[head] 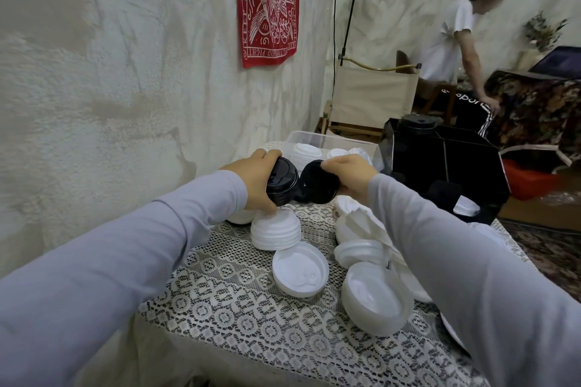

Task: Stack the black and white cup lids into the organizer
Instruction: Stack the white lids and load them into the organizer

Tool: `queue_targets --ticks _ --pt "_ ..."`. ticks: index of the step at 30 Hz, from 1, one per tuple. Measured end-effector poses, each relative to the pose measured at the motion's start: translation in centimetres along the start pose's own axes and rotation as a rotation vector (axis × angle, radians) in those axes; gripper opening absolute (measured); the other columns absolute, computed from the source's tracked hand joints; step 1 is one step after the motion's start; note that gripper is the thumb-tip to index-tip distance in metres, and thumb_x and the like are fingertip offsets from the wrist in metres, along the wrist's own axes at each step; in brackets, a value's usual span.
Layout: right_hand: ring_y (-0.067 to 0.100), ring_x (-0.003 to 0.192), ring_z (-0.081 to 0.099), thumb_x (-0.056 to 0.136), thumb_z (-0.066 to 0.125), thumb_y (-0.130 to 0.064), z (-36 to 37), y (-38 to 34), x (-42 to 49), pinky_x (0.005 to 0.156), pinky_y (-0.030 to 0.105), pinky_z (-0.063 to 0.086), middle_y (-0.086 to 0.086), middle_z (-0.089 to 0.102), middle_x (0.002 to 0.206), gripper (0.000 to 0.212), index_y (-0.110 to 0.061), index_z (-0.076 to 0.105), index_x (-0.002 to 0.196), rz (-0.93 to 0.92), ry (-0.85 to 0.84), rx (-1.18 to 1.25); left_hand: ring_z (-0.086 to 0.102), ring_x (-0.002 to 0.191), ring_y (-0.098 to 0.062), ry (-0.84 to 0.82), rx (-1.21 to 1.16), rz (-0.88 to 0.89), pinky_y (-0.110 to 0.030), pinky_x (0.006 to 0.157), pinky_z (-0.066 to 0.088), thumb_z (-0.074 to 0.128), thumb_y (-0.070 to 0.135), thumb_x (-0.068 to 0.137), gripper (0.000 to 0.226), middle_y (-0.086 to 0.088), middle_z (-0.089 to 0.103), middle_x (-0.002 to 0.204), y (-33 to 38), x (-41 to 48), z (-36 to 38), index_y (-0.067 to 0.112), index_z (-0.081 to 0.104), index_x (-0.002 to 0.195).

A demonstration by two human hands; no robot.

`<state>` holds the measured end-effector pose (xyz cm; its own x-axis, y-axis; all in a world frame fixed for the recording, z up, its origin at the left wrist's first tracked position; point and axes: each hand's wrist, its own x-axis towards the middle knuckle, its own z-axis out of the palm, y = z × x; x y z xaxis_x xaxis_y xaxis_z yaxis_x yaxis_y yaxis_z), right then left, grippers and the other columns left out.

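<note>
My left hand (256,181) grips a stack of black lids (282,181) held on its side above the table. My right hand (352,174) holds another black lid (319,181) right beside that stack. The black organizer (440,163) stands at the back right, with black lids (416,122) in its far compartment and a white lid (467,207) showing through a low opening. White lids lie on the lace cloth: a stack (276,231) under my left hand, a single upturned lid (300,273), and a stack (375,297) by my right arm.
A clear plastic bin (311,138) with more white lids sits behind my hands. The lace-covered table (239,324) stands against a rough white wall on the left. A person (456,41) stands at the back right by a folding chair and a patterned sofa.
</note>
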<state>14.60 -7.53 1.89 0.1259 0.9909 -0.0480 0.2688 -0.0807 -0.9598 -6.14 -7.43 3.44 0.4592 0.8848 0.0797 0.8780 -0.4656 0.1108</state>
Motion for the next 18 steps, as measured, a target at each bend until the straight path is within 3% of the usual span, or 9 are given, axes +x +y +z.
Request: queue_targets --ticks 3,7,14,18 --pt "0.017 0.074 0.061 0.095 0.053 -0.015 -0.6 -0.4 -0.6 0.063 0.027 0.051 0.008 0.064 0.085 0.012 -0.007 0.061 0.091 0.122 -0.039 0.266 0.053 0.108 -0.028 0.023 -0.022 0.026 -0.042 0.089 0.049 0.08 0.039 0.064 0.106 -0.001 0.033 0.139 0.5 -0.2 -0.4 0.025 0.013 0.145" --pt "0.019 0.079 0.058 0.096 0.053 -0.025 -0.6 -0.4 -1.2 0.078 0.033 0.05 0.006 0.062 0.087 0.015 -0.012 0.061 0.093 0.173 -0.054 0.268 0.052 0.11 -0.026 0.072 -0.061 0.089 -0.041 0.091 0.048 0.079 0.036 0.065 0.105 -0.001 0.033 0.137 1.8 -0.5 -1.1 0.024 0.014 0.145" --pt "0.016 0.062 0.064 0.094 0.055 -0.023 0.4 -0.8 -2.1 0.052 0.027 0.055 0.003 0.064 0.077 0.015 -0.011 0.064 0.097 0.196 -0.178 0.327 0.051 0.112 -0.027 0.102 -0.046 0.192 -0.042 0.091 0.047 0.079 0.032 0.066 0.099 -0.004 0.034 0.134 4.1 -0.8 -1.5 0.02 0.018 0.143" --pt "0.02 0.077 0.065 0.093 0.054 -0.023 0.8 -0.9 -2.3 0.054 0.029 0.057 0.008 0.065 0.095 0.02 -0.009 0.063 0.106 0.22 -0.199 0.387 0.053 0.108 -0.029 0.108 0.008 0.224 -0.041 0.09 0.047 0.078 0.031 0.067 0.096 -0.006 0.034 0.134 4.9 -0.9 -1.4 0.017 0.021 0.142"
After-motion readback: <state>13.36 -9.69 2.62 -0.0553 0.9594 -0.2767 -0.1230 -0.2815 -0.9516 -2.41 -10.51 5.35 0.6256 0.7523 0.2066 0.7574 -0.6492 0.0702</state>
